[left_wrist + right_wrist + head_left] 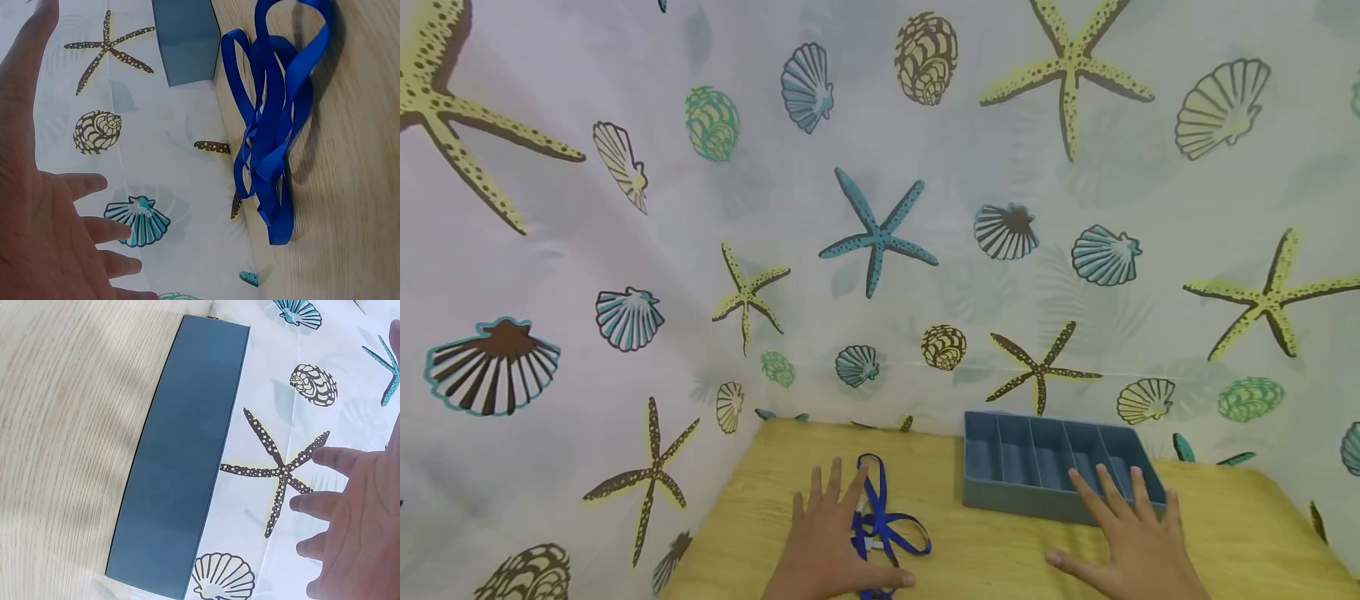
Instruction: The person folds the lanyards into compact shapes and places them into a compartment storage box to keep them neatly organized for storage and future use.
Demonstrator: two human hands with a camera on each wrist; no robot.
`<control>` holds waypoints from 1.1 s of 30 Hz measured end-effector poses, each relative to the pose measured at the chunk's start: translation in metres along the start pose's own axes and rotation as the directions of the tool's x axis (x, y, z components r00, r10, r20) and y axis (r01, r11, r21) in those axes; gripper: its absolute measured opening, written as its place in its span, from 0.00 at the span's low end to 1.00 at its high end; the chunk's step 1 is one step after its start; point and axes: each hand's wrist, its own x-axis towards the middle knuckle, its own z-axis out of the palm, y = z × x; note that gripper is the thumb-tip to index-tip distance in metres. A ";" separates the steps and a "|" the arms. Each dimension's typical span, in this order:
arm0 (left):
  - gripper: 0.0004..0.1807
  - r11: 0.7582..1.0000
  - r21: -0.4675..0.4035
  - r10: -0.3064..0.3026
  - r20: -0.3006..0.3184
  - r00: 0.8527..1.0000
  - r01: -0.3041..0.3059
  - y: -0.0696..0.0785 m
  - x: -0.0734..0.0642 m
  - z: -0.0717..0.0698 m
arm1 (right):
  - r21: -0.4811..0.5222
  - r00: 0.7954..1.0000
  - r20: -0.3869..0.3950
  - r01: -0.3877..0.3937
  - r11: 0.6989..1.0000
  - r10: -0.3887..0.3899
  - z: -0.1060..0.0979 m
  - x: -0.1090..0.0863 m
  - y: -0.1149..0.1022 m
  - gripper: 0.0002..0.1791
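Wood-grain tabletop (992, 554), blue ribbon lanyard (272, 119) in loose loops, blue-grey divided tray (1022, 498) near the back edge

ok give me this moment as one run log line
left hand: spread, empty, near looped blue ribbon lanyard | right hand: spread, empty, near blue-grey rectangular compartmented tray | surface: light wood-grain tabletop

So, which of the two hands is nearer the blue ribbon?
The left hand: in the head view it partly covers the blue ribbon, whereas the right hand overlaps the front of the compartmented tray.
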 end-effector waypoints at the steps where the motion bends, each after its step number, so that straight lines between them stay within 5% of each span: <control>1: 0.80 1.000 0.003 -0.003 -0.005 1.000 0.003 0.000 0.000 -0.001 | 0.005 1.000 -0.006 0.003 1.000 -0.003 0.000 0.001 0.000 0.59; 19: 0.77 0.999 -0.029 0.029 0.046 0.999 -0.028 -0.012 0.001 0.006 | 0.033 0.999 -0.018 0.029 0.999 -0.029 0.008 0.003 -0.011 0.56; 33: 0.67 0.995 -0.038 0.098 0.040 0.994 -0.097 -0.006 -0.001 0.006 | 0.057 0.996 0.092 -0.022 0.998 0.016 0.010 0.010 -0.015 0.52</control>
